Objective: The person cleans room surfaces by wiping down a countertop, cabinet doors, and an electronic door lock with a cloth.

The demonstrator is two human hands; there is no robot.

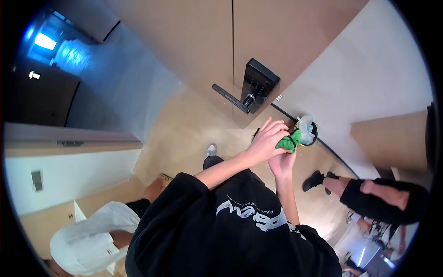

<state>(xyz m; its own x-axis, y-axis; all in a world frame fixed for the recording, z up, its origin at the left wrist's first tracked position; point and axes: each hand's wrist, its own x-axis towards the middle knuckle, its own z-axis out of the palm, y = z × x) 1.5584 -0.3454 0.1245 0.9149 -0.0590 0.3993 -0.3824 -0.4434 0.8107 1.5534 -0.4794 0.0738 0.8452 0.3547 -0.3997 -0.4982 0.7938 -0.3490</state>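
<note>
A bunched green cloth [287, 143] with a dark strip across it sits between my two hands, in front of the open door. My left hand [267, 140] lies over it from the left, fingers bent and pressed against it. Beneath, my right hand [282, 162] supports the cloth, its fingers mostly hidden by the cloth and the other hand. A small dark patch shows just behind my left hand; I cannot make out what it is.
Ahead stands a brown door [194, 41] with a black lever handle [230, 98]. A bin [315, 134] with a plastic bag is by the wall. One person in a white shirt [90, 240] is at lower left; others, one in black shorts [369, 201], are at right.
</note>
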